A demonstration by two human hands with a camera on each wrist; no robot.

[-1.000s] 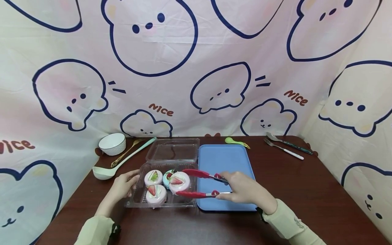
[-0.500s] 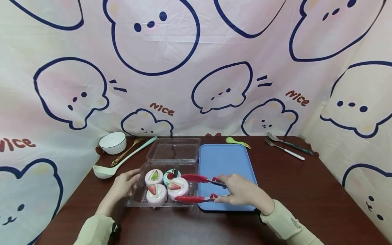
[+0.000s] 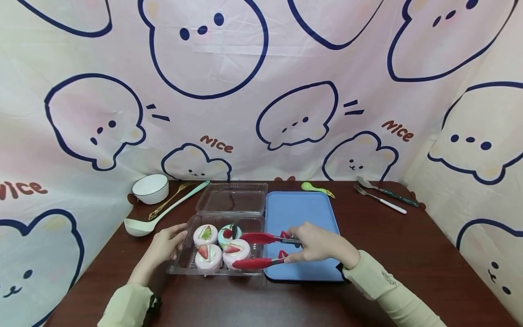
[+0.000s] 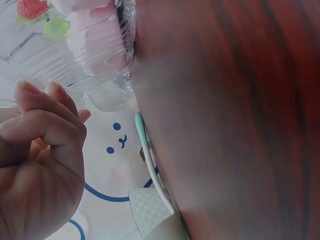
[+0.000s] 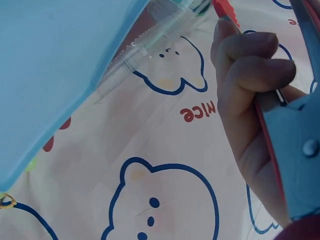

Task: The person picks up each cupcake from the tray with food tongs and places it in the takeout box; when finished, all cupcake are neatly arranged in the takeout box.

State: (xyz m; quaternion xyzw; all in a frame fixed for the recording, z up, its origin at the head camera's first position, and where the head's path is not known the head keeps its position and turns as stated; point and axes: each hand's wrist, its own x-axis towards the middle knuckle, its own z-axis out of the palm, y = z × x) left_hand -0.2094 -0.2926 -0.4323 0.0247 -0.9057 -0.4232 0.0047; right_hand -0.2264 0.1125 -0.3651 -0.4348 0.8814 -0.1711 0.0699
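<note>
In the head view, my right hand (image 3: pixel 316 245) grips a pair of red-tipped tongs (image 3: pixel 261 263). Their spread tips straddle the right side of a pink cake (image 3: pixel 237 255) topped with a strawberry slice. That cake sits at the front right of a clear plastic box (image 3: pixel 255 223), beside another strawberry-topped pink cake (image 3: pixel 209 259). Behind them are a pink cake with green fruit (image 3: pixel 205 235) and a blue-green cake (image 3: pixel 224 236). My left hand (image 3: pixel 164 245) holds the box's left edge with bent fingers, fingertips at the clear wall (image 4: pixel 50 75) in the left wrist view.
A blue tray (image 3: pixel 300 213) stands right against the box, whose lid (image 3: pixel 232 199) lies open behind. At left are a ladle (image 3: pixel 139 227), a gold utensil (image 3: pixel 169 202) and a white bowl (image 3: pixel 150 190). A green spoon (image 3: pixel 314 187) and two forks (image 3: pixel 386 203) lie at the back.
The front-right pink cake has come down into the box, uncovering more of the blue-green cake. The tongs have lowered with it and remain around its side. The left hand stays at the box.
</note>
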